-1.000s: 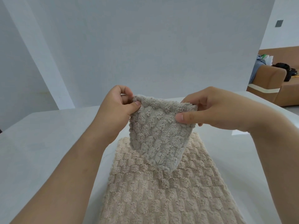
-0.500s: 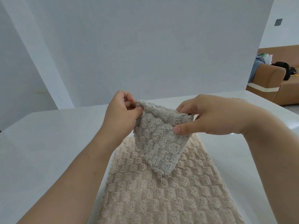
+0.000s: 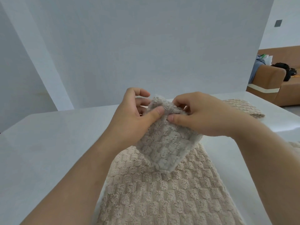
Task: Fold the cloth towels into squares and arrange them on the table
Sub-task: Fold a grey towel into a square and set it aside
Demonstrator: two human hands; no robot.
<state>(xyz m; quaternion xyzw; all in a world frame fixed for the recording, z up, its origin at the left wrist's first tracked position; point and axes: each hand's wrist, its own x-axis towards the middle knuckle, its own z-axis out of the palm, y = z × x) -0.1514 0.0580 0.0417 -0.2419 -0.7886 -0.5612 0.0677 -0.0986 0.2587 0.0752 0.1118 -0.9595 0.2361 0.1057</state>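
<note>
Both hands, left (image 3: 138, 114) and right (image 3: 198, 117), pinch the top edge of a grey towel (image 3: 165, 143), perhaps folded, above a beige towel (image 3: 162, 192).

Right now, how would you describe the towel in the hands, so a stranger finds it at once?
On the white table lies a large beige towel. Over it, the left hand and the right hand pinch a small towel by its top edge. Unlike the beige one, it is grey, much smaller and held up.
</note>
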